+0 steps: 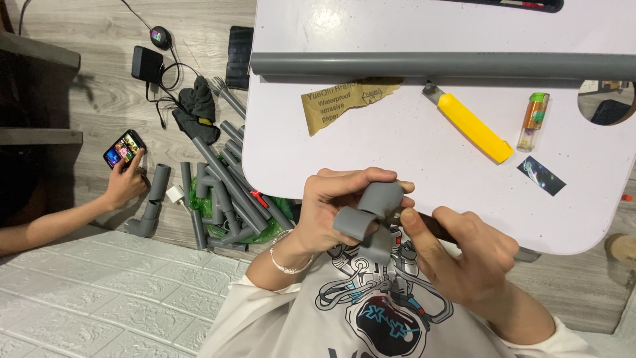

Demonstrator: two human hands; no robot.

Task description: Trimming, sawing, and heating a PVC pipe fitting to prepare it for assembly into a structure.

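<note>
Holding item one: a grey pipe fitting (pixel 370 215), a tee-shaped plastic joint, kept above the lap at the near edge of the white table (pixel 371 142). Left hand (pixel 331 202) wraps it, fingers closed over the top and thumb beneath. Right hand (pixel 464 248) is closed round a dark slim tool (pixel 434 227), its tip at the mouth of the fitting; the tool's kind cannot be told.

Step in hand, by judgement: working the fitting's open end, scraping or cleaning its rim. A further pass would call for a steady left grip and a small turn of the joint to present fresh edge.

On the table: long grey pipe (pixel 437 65) across the far side; torn sheet of brown abrasive paper (pixel 348 101); yellow utility knife (pixel 472 126); orange lighter (pixel 533 120); small dark card (pixel 541 176).

On the floor, left: heap of grey pipe offcuts (pixel 225 192), dark gloves (pixel 197 106), and another person's hand (pixel 126 182) holding a phone (pixel 124 148).
</note>
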